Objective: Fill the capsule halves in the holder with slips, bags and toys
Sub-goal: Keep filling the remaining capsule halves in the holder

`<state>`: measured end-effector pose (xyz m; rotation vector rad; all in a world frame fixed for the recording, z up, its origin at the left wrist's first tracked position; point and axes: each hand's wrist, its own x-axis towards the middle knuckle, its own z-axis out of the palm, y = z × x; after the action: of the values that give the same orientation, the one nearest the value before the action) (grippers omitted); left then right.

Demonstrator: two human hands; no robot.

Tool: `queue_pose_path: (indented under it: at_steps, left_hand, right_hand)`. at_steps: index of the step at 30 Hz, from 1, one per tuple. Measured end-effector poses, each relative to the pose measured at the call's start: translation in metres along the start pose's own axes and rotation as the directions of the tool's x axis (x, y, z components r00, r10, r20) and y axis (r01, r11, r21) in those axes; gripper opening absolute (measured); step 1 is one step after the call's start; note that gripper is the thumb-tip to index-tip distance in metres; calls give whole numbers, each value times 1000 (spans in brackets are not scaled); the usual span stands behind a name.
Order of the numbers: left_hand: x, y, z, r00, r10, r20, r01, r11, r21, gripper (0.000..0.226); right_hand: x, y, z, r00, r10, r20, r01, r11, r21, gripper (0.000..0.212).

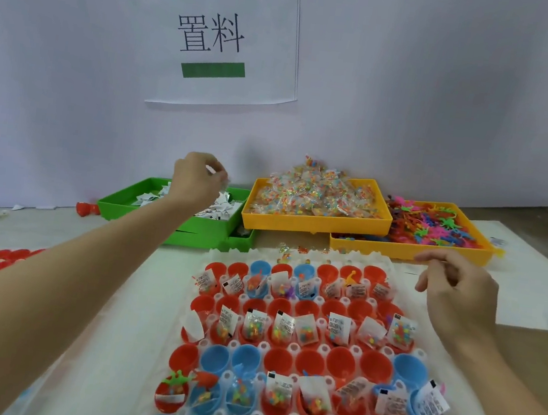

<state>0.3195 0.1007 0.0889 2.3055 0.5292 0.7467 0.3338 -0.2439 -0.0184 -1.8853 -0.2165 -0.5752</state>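
White wall behind, left hand point(197, 177) pinching slips point(221, 206) over green tray point(128, 201), right hand point(458, 295) loosely curled, holding nothing

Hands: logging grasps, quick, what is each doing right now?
Left hand: pinching white paper slips over the green plastic tray.
Right hand: loosely curled, holding nothing.

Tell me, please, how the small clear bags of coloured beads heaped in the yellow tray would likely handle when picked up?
The small clear bags of coloured beads look thin and crinkled, so probably floppy and light. Their glossy film may be slippery. Heaped above the yellow tray rim, neighbours might slide off.
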Motion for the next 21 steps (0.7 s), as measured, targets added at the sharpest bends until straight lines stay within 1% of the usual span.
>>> queue_pose_path:
  at_steps: [1,3,5,8,10,12,14,15,16,17,18,19,20,21]
  left_hand:
    - [-7,5,-5,1000,-5,-18,4,997,-75,7]
    - [-29,16,-13,1000,-19,15,22,973,-230,7]
    - [-59,26,-20,995,-4,98,40,928,-370,6]
    - [-115,33,-25,969,67,239,75,839,-539,4]
    - [-151,36,-26,940,116,320,103,799,-592,4]
    - [-177,40,-26,910,179,374,95,789,-607,4]
    - [-191,46,-26,886,252,390,33,804,-594,4]
    - [-196,49,-26,877,287,386,-9,811,-585,4]
    - [-199,51,-26,871,318,375,-46,812,-582,5]
    - [-202,53,-25,867,344,360,-76,806,-587,8]
    - [-206,54,-24,863,364,350,-93,796,-598,10]
    - [-210,54,-23,859,381,343,-103,783,-614,12]
    - [-214,53,-22,854,396,337,-110,771,-628,14]
    - [-217,51,-20,850,409,332,-122,766,-631,15]
  right_hand:
    - [0,0,0,1000,3,-2,-3,1000,0,26]
    - [0,1,1,1000,8,-6,-8,1000,-8,26]
    - [0,2,2,1000,13,-10,-13,1000,-18,26]
    - [-1,-1,1,1000,14,-12,-14,1000,-18,26]
    - [-3,-7,-1,1000,11,-4,-11,1000,-23,25]
    - [-4,-20,-5,999,-24,30,25,999,-22,25]
    - [-3,-40,-10,990,-89,112,90,996,-2,26]
    - [-3,-50,-15,974,-120,193,116,993,32,26]
    - [-5,-60,-19,940,-143,308,119,988,98,26]
    - [-9,-70,-25,880,-161,447,85,979,185,24]
    - [-15,-79,-31,795,-173,581,22,966,257,25]
    - [-20,-87,-35,704,-186,686,-34,955,294,28]
    - [-25,-93,-39,625,-205,753,-53,952,303,30]
    - [-30,-98,-41,574,-226,787,-44,951,305,30]
